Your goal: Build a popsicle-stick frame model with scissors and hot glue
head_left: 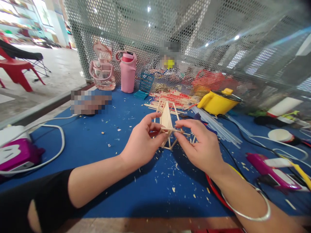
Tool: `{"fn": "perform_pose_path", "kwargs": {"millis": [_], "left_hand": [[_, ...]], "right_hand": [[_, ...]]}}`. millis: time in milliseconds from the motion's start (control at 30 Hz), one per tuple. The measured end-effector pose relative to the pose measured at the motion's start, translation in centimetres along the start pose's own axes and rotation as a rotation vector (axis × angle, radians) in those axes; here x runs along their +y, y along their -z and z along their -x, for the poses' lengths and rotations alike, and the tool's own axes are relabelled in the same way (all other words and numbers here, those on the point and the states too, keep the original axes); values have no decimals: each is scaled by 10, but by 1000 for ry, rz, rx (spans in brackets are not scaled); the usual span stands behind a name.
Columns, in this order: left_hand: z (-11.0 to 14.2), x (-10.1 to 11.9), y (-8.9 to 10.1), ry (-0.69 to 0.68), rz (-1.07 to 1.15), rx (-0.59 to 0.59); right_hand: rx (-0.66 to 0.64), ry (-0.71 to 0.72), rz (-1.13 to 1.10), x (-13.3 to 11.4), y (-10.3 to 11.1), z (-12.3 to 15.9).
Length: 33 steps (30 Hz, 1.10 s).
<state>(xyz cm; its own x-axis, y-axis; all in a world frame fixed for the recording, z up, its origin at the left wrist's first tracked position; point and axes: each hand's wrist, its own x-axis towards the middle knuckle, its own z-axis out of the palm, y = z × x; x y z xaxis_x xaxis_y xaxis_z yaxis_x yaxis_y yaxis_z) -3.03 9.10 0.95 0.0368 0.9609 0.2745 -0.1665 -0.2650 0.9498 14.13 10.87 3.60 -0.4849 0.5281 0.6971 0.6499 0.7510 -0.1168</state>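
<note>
A small model frame of thin pale wooden sticks (166,114) stands on the blue tabletop (116,197), its ridged middle running away from me. At its near end, my left hand (139,140) pinches the left end of a short wooden stick (171,129) between thumb and fingers. The right end of that stick is between the thumb and forefinger of my right hand (202,144). Both hands are closed, and their fingertips hide part of the frame. Whether the stick touches the frame, I cannot tell.
Loose red-tipped sticks (173,98) lie behind the frame. To the right are clear rods (220,127), a yellow pot (218,103) and cables. A pink bottle (128,76), a clear bottle (104,76) and a teal stand (145,85) line the back. Purple power strips (21,153) flank the table.
</note>
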Motion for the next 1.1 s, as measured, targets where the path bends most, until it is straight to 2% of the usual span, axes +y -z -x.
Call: {"fn": "perform_pose_path", "kwargs": {"millis": [500, 800, 933, 1100], "left_hand": [[2, -5, 0, -64, -73, 47], [1, -10, 1, -90, -103, 47], [0, -10, 1, -89, -113, 54], [2, -9, 2, -75, -55, 30]], "right_hand": [[45, 61, 86, -7, -6, -8], [48, 1, 144, -11, -8, -8], [58, -38, 119, -12, -10, -8], [30, -24, 42, -9, -8, -6]]}}
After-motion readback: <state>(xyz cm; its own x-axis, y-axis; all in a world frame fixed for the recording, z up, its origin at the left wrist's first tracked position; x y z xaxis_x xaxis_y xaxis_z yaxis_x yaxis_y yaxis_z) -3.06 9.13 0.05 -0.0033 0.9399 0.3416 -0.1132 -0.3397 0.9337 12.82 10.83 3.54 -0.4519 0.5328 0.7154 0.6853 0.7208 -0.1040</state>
